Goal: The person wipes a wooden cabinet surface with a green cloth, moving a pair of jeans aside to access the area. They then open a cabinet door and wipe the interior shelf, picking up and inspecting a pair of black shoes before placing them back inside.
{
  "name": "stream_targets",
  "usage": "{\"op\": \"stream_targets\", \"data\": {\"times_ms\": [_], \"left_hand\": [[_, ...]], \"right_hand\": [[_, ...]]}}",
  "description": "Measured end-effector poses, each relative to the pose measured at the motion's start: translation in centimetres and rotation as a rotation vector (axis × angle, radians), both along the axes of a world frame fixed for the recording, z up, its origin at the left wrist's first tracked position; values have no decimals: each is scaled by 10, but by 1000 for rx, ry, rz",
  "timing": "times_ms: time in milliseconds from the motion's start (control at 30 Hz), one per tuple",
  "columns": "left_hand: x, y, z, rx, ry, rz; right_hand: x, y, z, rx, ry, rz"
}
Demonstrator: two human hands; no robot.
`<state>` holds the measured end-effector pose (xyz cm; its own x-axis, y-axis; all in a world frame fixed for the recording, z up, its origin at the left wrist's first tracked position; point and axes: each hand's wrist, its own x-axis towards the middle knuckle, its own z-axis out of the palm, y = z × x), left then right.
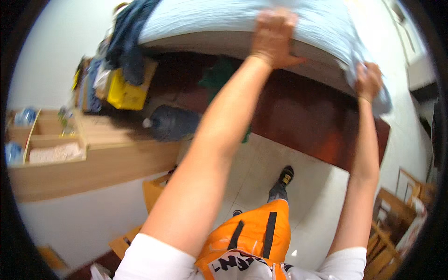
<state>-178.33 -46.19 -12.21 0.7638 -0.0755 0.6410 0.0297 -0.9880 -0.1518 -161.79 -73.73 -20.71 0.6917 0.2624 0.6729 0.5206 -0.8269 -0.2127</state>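
A light blue cloth sheet (210, 17) covers a mattress (203, 40) at the top of the head view. My left hand (276, 38) lies on the sheet at the mattress's near edge, its fingers blurred and its thumb apart; nothing shows in its grip. At the mattress's right corner, my right hand (368, 79) is closed around a bunched part of the sheet, whose loose end hangs down beside it. Beneath the mattress is a dark red, glossy surface (297, 112).
A large water bottle (171, 123) lies left of my left forearm, near a yellow bag (127, 92) and dark clothing (131, 42). A wooden compartment unit (105, 157) stands at left. Wooden chairs (385, 231) are at lower right. Below me is a tiled floor (259, 161).
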Motion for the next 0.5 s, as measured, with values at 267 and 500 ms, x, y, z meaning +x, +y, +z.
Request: {"op": "stream_targets", "data": {"times_ms": [267, 500], "left_hand": [[-15, -7, 12, -38, -53, -60], [9, 21, 3, 28, -220, -156]], "right_hand": [[-28, 7, 6, -62, -83, -100], [-15, 22, 9, 12, -219, -23]]}}
